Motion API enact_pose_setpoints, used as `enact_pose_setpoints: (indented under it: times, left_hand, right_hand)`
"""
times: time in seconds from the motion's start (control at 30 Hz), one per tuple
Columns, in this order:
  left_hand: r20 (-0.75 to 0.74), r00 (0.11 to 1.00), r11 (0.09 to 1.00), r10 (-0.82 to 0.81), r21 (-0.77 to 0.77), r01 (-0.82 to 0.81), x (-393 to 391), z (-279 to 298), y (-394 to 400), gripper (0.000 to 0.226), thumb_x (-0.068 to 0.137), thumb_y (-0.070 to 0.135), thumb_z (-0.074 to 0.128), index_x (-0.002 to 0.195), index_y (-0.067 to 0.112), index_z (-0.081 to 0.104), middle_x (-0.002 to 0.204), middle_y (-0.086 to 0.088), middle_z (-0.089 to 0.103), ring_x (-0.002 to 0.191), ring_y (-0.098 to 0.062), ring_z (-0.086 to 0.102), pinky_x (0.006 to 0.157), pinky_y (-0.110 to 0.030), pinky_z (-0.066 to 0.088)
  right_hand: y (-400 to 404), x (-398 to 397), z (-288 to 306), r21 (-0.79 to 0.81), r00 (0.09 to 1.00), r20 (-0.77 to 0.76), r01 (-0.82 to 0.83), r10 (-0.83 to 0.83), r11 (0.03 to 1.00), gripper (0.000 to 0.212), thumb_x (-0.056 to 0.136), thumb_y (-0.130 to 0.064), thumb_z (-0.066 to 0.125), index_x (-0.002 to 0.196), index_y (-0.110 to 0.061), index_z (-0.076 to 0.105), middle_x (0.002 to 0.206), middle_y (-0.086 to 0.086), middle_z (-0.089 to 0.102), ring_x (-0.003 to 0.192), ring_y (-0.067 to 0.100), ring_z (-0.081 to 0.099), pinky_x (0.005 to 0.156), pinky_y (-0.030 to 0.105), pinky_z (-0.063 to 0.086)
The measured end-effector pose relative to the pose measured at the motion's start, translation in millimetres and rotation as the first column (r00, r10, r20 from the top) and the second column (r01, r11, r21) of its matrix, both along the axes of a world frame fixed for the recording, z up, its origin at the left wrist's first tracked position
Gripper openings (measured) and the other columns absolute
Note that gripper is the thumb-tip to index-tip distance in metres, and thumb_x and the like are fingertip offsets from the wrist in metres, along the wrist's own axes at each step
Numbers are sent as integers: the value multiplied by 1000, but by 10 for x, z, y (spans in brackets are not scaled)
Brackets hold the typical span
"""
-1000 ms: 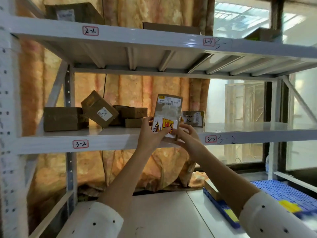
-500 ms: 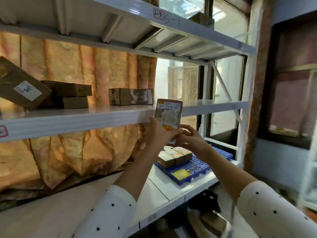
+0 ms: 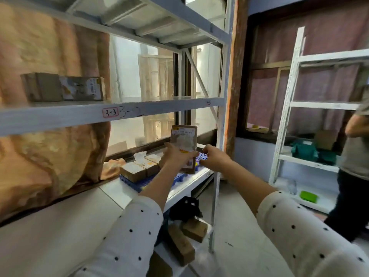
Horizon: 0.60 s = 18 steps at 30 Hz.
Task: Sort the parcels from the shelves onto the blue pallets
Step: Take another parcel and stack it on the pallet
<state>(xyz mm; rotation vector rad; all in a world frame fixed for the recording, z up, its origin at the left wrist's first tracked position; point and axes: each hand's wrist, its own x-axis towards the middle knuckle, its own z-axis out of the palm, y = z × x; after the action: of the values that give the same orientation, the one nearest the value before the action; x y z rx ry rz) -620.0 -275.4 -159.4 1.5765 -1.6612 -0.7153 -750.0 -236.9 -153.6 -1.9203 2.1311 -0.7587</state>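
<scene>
Left hand point(image 3: 175, 156) gripping brown parcel point(image 3: 184, 140) by its lower part, fingers curled round it; parcel upright, label facing the camera, held over the blue pallet point(image 3: 143, 183). Right hand point(image 3: 214, 156) just beside the parcel's right edge, fingers loosely curled; contact cannot be told. Pallet at the right end of the lower shelf point(image 3: 111, 188), three boxes point(image 3: 139, 169) in a row along its left edge.

The parcel point(image 3: 183, 144) has come down over the blue pallet point(image 3: 147, 181); right hand point(image 3: 214, 158) released.
</scene>
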Motion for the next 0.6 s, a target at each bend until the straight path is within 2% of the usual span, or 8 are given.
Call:
enact_pose_setpoints:
  times: [0.13, 0.2, 0.37, 0.6]
  left_hand:
    - [6, 1000, 999, -9, 36, 8, -434, -115, -259, 116, 72, 59, 72, 149, 8, 2, 149, -15, 33, 134, -33, 37, 104, -44, 35]
    - [31, 999, 999, 6, 41, -7, -586, -171, -393, 115, 70, 61, 72, 147, 8, 6, 145, -15, 36, 131, -33, 40, 102, -44, 37]
    - [59, 997, 996, 53, 71, -57, -723, -295, -741, 115, 65, 63, 75, 144, 6, 13, 142, -16, 39, 129, -33, 42, 104, -47, 40]
    - [106, 987, 980, 123, 146, -138, -692, -535, -1296, 115, 58, 66, 76, 142, 9, 21, 136, -13, 45, 124, -32, 46, 101, -49, 42]
  right_hand:
    - [-166, -416, -58, -32, 959, -281, 24, -32, 999, 45, 89, -27, 63, 128, -11, 47, 127, 12, 53, 116, 27, 51, 91, 35, 46]
    - [-276, -597, -110, -32, 926, -377, 20, -30, 999, 45, 90, -28, 62, 129, -11, 46, 127, 12, 51, 117, 28, 50, 90, 35, 46]
    - [-623, -845, -275, 12, 888, -460, -1, 6, 1000, 49, 92, -32, 58, 132, -10, 44, 132, 14, 49, 119, 30, 49, 90, 37, 46]
    - [-1250, -813, -547, 73, 867, -493, -44, 75, 996, 50, 91, -35, 58, 132, -11, 44, 130, 11, 52, 119, 28, 51, 90, 38, 46]
